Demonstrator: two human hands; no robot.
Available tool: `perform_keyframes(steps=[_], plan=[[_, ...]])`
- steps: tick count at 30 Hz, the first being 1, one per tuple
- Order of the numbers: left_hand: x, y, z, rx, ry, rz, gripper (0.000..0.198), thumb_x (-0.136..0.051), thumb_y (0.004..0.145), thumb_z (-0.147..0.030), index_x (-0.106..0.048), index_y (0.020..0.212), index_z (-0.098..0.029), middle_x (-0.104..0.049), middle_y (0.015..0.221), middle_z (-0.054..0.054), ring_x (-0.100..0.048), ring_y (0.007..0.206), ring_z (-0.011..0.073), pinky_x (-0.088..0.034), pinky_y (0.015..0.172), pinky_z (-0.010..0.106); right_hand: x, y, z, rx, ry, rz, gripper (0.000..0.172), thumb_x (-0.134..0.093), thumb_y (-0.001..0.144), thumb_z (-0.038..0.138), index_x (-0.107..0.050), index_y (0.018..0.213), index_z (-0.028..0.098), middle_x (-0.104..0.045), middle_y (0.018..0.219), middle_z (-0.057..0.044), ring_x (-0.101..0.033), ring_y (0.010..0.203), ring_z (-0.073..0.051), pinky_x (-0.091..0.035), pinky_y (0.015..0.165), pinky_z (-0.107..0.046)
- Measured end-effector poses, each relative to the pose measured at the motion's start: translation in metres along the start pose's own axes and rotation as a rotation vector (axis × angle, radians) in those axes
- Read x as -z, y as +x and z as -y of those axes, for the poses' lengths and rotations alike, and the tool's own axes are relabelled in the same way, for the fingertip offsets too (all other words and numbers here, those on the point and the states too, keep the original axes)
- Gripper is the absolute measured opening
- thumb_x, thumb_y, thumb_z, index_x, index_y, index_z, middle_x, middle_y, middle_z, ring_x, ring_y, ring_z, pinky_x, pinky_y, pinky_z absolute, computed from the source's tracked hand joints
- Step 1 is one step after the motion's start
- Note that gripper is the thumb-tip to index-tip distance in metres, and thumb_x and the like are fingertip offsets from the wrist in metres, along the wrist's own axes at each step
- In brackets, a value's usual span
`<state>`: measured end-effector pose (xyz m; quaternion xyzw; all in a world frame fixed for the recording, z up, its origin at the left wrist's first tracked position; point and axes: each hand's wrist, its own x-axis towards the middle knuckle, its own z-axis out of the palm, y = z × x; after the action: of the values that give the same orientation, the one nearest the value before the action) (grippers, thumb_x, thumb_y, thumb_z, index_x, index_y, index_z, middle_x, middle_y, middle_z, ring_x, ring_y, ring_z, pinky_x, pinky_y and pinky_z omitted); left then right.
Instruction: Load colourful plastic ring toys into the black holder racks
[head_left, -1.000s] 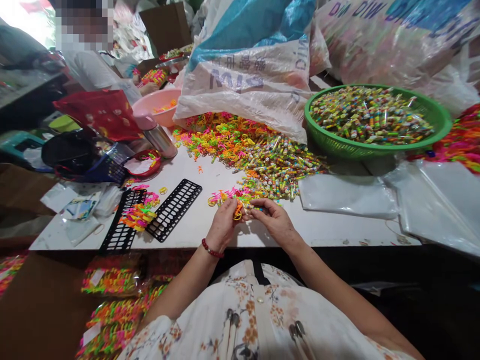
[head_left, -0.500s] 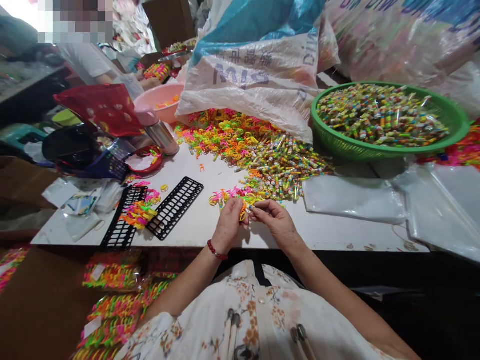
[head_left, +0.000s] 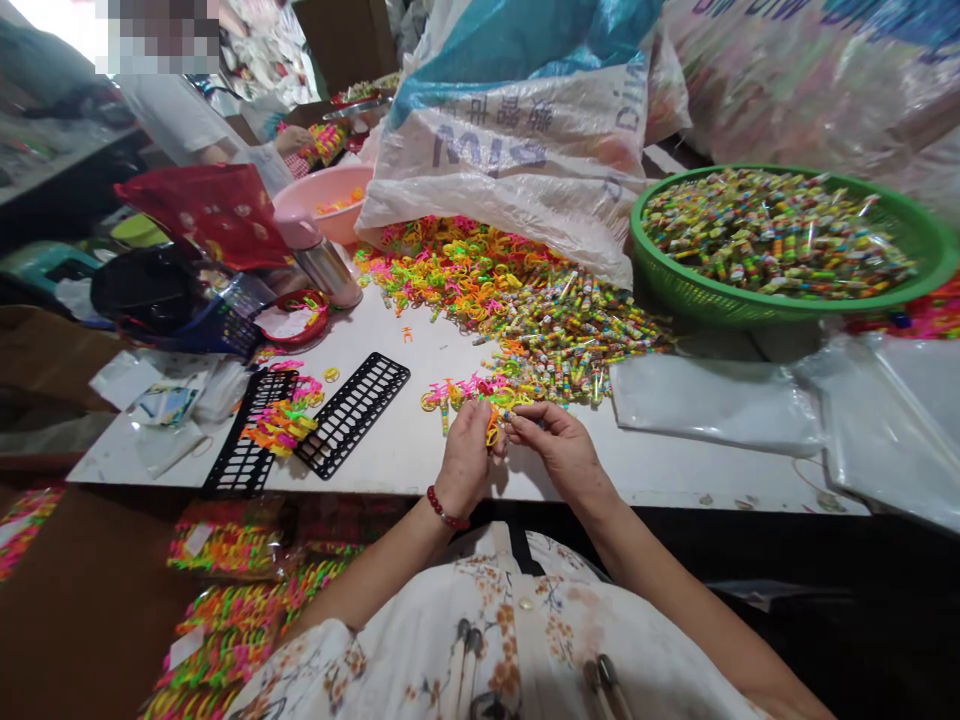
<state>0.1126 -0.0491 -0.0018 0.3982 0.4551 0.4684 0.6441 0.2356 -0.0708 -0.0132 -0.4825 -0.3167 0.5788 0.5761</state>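
My left hand [head_left: 465, 455] is closed on a small orange-and-yellow plastic toy piece [head_left: 493, 430] near the table's front edge. Close beside it, my right hand [head_left: 559, 445] pinches a small wrapped candy tube [head_left: 508, 416], mostly covered by the fingers; its tip meets the plastic piece. Just beyond the hands lie bright plastic toy pieces [head_left: 465, 385] in pink, yellow and orange. Behind them spreads a heap of wrapped candy tubes [head_left: 577, 335], mixed on its left with a pile of coloured plastic pieces [head_left: 450, 265].
Two black slotted racks [head_left: 360, 410] lie at left, one carrying coloured pieces. A green basket [head_left: 787, 300] full of tubes stands right, behind clear plastic bags [head_left: 720, 405]. A large woven sack [head_left: 510, 190] rises at the back. A flask [head_left: 326, 265] stands left; a co-worker [head_left: 180, 120] is beyond.
The view has shifted slightly. Both hands stay together at nearly the same spot, with the fingers moving only a little around the small piece and tube.
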Motion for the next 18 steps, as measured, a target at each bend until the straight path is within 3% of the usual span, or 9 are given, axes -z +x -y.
perform_keyframes(steps=[6,13,18], plan=[[-0.002,0.002,-0.001,0.006,-0.012,-0.015,0.042,-0.056,0.087,-0.058,-0.039,0.077,-0.022,-0.043,0.044,-0.009,-0.038,0.039,0.0070,-0.030,0.041,0.019,0.004,0.000,0.003,0.108,-0.150,-0.006,0.027,-0.082,0.070,0.040,-0.074,0.086,0.019,-0.071,0.081,0.000,-0.066,0.072,-0.013,-0.054,0.073,-0.026],[-0.006,-0.004,0.005,0.022,-0.070,0.038,0.037,-0.054,0.090,-0.053,-0.039,0.078,-0.022,-0.044,0.045,-0.009,-0.038,0.039,0.0069,-0.031,0.041,0.018,0.003,0.001,0.007,-0.109,0.123,0.001,0.035,-0.089,0.059,0.038,-0.070,0.082,0.019,-0.072,0.076,0.000,-0.068,0.069,-0.012,-0.057,0.071,-0.026],[-0.011,-0.007,0.010,-0.008,-0.033,-0.047,0.038,-0.052,0.091,-0.056,-0.040,0.080,-0.022,-0.044,0.046,-0.008,-0.037,0.040,0.0075,-0.029,0.040,0.018,0.000,0.000,0.006,-0.032,0.020,-0.042,0.035,-0.087,0.062,0.041,-0.071,0.083,0.018,-0.071,0.076,0.001,-0.068,0.072,-0.012,-0.057,0.074,-0.026]])
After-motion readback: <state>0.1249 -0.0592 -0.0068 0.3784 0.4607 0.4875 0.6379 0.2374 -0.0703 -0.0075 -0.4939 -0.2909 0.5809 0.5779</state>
